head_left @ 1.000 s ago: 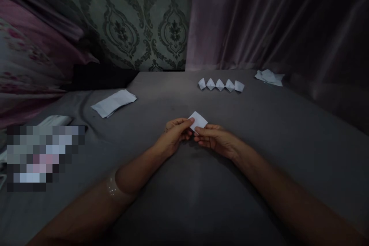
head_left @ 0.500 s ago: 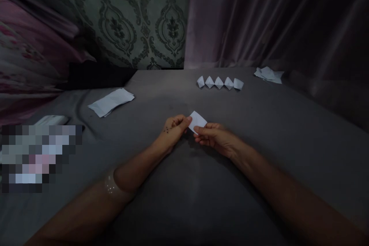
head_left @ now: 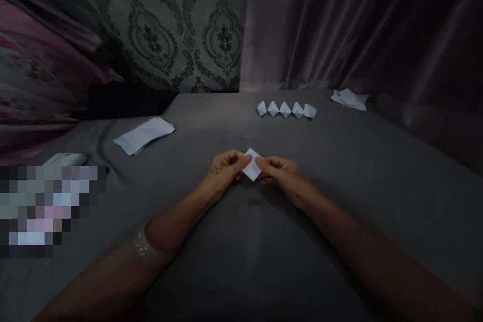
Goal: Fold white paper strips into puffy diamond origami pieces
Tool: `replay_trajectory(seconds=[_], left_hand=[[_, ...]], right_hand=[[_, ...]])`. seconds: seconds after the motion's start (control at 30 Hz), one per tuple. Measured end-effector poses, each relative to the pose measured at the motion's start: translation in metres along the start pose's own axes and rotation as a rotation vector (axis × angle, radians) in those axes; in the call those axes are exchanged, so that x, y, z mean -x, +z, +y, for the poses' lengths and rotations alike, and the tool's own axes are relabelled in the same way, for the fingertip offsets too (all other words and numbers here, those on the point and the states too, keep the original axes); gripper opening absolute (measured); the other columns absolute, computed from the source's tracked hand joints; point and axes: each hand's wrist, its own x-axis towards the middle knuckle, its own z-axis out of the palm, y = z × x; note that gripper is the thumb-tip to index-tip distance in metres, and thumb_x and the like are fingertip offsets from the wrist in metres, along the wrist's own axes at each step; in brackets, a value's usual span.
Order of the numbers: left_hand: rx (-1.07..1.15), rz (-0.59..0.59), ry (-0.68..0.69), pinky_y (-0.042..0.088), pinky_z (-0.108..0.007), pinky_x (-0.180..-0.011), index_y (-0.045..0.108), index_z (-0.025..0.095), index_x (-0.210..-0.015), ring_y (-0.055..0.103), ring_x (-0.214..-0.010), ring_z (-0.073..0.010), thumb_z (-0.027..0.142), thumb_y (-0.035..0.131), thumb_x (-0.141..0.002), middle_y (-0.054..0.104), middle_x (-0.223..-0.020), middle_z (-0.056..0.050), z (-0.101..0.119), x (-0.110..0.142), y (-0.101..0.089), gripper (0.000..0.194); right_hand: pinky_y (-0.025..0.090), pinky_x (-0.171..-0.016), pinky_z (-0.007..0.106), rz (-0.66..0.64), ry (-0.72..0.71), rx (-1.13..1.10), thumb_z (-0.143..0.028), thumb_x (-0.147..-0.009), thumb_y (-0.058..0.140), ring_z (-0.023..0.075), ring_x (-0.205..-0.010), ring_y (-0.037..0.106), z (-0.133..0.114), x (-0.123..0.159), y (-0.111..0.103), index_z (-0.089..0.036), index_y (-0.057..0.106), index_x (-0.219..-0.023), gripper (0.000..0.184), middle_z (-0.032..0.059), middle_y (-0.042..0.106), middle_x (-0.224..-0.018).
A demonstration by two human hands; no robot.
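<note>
A small folded square of white paper point(head_left: 252, 170) is held up between my two hands, one corner toward me, above the grey cloth surface point(head_left: 241, 251). My left hand point(head_left: 228, 168) pinches its left side, thumb on top and fingers curled beneath. From the other side my right hand point(head_left: 281, 173) grips it the same way, its thumb lying on the paper's face. The fingers under the paper are partly hidden. Beyond my hands stands a row of several small folded white paper shapes point(head_left: 286, 109) with pointed tops.
To the left lies a stack of white paper sheets point(head_left: 145, 136), with a white object point(head_left: 66, 159) and a blurred-out patch nearer me. Crumpled paper pieces point(head_left: 350, 99) rest at the far right. A dark cloth point(head_left: 128, 100), patterned wall and curtains point(head_left: 302, 25) border the surface.
The paper square has turned so that a corner points toward me. My right thumb has shifted up onto its upper right part, and both thumbs are now at about the same height.
</note>
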Motion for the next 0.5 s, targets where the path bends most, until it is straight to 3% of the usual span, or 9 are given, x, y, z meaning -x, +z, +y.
replay_trajectory(seconds=[0.13, 0.27, 0.5], left_hand=[[-0.026, -0.004, -0.035, 0.027, -0.019, -0.044, 0.064, 0.015, -0.067, 0.039, -0.046, -0.0058, 0.043, 0.076, -0.070, 0.055, -0.055, 0.001, -0.002, 0.001, 0.001, 0.031], [-0.100, 0.011, -0.074, 0.026, -0.020, -0.043, 0.064, 0.015, -0.063, 0.037, -0.044, -0.0065, 0.043, 0.074, -0.069, 0.051, -0.050, 0.002, -0.008, -0.002, 0.000, 0.030], [-0.553, 0.083, 0.092, 0.034, -0.025, -0.054, 0.068, 0.017, -0.065, 0.052, -0.058, -0.0157, 0.033, 0.064, -0.077, 0.062, -0.060, -0.003, -0.012, -0.010, -0.010, 0.020]], right_hand=[[0.044, -0.055, 0.023, 0.074, -0.062, 0.011, -0.036, -0.071, 0.075, 0.0098, -0.058, 0.056, 0.000, -0.005, -0.003, -0.018, 0.070, -0.075, 0.020, 0.0004, 0.065, -0.067], [0.036, -0.049, 0.023, 0.101, -0.097, 0.168, -0.033, -0.072, 0.071, 0.0087, -0.048, 0.047, 0.003, -0.009, -0.004, -0.018, 0.067, -0.066, 0.016, -0.0021, 0.058, -0.055], [0.039, -0.056, 0.028, 0.187, -0.244, 0.617, -0.033, -0.077, 0.064, 0.0150, -0.058, 0.056, 0.017, -0.025, -0.003, -0.020, 0.068, -0.068, 0.017, 0.0016, 0.064, -0.064]])
